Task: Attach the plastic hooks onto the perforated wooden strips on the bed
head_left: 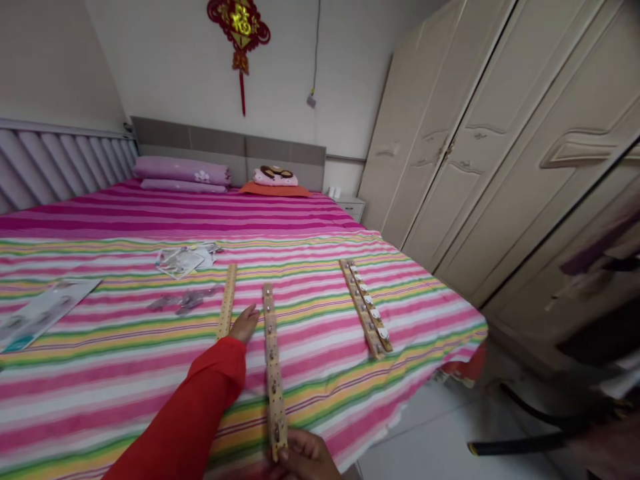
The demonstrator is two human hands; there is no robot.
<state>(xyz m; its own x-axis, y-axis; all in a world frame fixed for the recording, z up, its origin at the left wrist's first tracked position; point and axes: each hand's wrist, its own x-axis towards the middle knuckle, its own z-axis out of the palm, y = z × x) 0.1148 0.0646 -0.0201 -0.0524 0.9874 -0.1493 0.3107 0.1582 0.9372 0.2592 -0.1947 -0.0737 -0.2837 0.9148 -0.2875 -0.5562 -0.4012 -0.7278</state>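
A long narrow wooden strip (273, 373) with several metal fittings along it lies lengthwise in front of me. My right hand (306, 457) pinches its near end between thumb and fingers. My left hand (245, 324), in a red sleeve, is just left of the strip's upper part, fingers stretched forward and holding nothing I can see. Partly behind that hand lies a plain wooden strip with small holes (228, 300). Off to the right, two more strips rest side by side: one with metal fittings (361, 310), the other with white round pieces (371, 308).
Small grey pieces in clear plastic (187, 301) lie left of the strips, with flat plastic packets (183, 259) beyond. A larger flat package (47, 310) is at far left. Striped cloth (320, 393) covers the bed, whose right edge drops to the floor beside a wardrobe (465, 147).
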